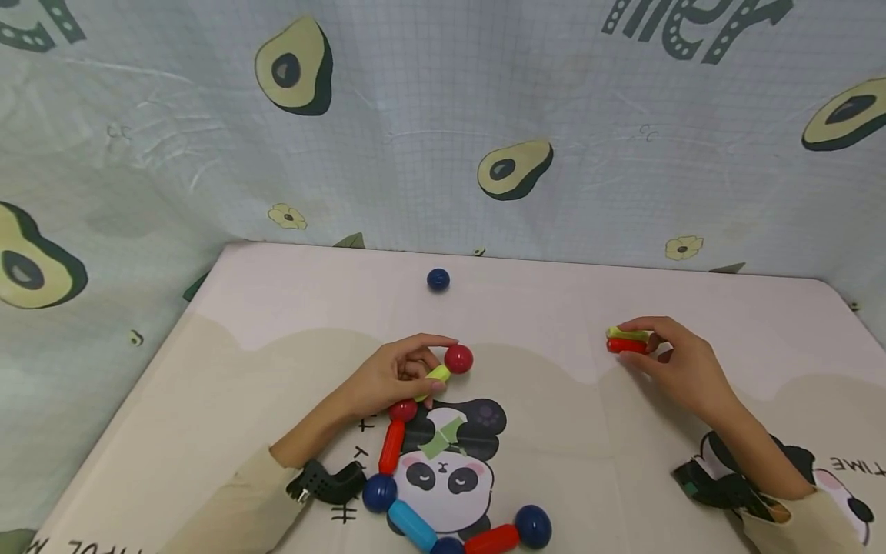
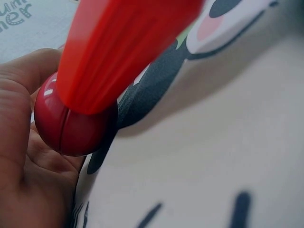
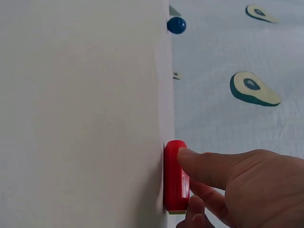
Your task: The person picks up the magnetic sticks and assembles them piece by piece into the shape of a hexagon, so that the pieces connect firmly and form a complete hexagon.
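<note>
In the head view the left hand [image 1: 394, 375] pinches a yellow-green rod [image 1: 438, 374] that has a red ball [image 1: 458, 358] at its far end. Its near end meets another red ball [image 1: 404, 410], which joins a red rod [image 1: 391, 446]; the left wrist view shows this ball [image 2: 76, 118] and red rod [image 2: 118, 47] close up beside the palm. At the right, the right hand [image 1: 681, 369] holds a red rod [image 1: 626, 345] and a yellow-green rod [image 1: 631, 334] side by side between thumb and fingers. The right wrist view shows the thumb on the red rod [image 3: 175, 180].
The chain continues through a blue ball [image 1: 379, 493], a light blue rod [image 1: 412, 525], another blue ball, a red rod [image 1: 492, 539] and a blue ball [image 1: 533, 526]. A loose blue ball [image 1: 438, 280] lies near the table's back edge. An avocado-print sheet [image 1: 415, 92] hangs behind.
</note>
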`<state>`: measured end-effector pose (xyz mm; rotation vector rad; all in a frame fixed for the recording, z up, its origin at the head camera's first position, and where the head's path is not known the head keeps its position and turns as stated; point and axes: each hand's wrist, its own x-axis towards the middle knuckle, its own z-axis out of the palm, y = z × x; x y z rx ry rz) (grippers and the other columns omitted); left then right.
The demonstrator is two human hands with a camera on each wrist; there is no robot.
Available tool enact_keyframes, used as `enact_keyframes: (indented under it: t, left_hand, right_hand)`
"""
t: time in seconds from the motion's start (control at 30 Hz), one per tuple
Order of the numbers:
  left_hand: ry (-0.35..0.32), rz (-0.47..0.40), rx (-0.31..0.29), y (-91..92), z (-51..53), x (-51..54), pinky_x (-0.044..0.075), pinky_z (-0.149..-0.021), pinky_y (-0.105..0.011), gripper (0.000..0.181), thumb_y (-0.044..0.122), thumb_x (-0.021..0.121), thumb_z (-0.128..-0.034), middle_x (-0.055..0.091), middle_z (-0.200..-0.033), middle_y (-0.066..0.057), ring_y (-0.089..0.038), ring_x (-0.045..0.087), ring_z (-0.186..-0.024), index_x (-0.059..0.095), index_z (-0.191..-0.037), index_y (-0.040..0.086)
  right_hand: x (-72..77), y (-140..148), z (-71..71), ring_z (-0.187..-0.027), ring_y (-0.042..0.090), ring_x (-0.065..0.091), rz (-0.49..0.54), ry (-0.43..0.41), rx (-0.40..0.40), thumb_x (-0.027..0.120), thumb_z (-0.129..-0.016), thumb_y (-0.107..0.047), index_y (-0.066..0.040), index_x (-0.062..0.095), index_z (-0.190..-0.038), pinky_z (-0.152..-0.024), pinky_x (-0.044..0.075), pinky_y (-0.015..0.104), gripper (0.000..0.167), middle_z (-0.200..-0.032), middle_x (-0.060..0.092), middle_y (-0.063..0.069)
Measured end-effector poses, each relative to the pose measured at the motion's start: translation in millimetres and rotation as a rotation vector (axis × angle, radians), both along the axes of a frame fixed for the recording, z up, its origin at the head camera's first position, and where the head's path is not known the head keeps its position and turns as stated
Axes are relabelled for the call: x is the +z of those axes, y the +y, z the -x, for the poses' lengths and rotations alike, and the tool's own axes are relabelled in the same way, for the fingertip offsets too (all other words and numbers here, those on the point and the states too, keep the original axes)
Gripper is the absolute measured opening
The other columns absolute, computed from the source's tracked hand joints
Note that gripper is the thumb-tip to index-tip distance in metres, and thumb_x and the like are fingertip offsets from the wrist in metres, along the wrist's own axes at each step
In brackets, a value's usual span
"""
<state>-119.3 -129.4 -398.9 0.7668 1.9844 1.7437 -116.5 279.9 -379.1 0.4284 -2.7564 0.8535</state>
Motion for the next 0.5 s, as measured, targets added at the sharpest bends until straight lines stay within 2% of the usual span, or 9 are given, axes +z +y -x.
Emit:
enact_keyframes:
  t: [0.2,0.5]
  left_hand:
    - [0.001,-0.011,-0.002,-0.1,-0.5,2.0,0.052,-0.08,-0.033,0.053,0.003,0.068,-0.0878,0.062,-0.095,-0.014,-0.029,0.064,-0.068,0.049,-0.137,0.009]
    - [0.002,0.005,-0.003,-0.6,0.3,0.8,0.052,-0.08,-0.034,0.052,0.004,0.068,-0.0875,0.062,-0.095,-0.014,-0.03,0.064,-0.068,0.05,-0.136,0.011]
  right_hand:
    - [-0.8,1.0,0.8,-0.075,0.009,0.046,-0.022,0.044,-0.014,0.079,-0.076,-0.002,-0.011,0.068,-0.11,-0.057,0.038,0.018,0.037,-0.101,0.058,0.005]
    - [-3.6,3.4,-1.2,-0.07,0.01,0.048,-0.012,-0.003,-0.02,0.079,-0.075,-0.002,-0.01,0.069,-0.103,-0.053,0.038,0.019,0.031,-0.086,0.061,0.004]
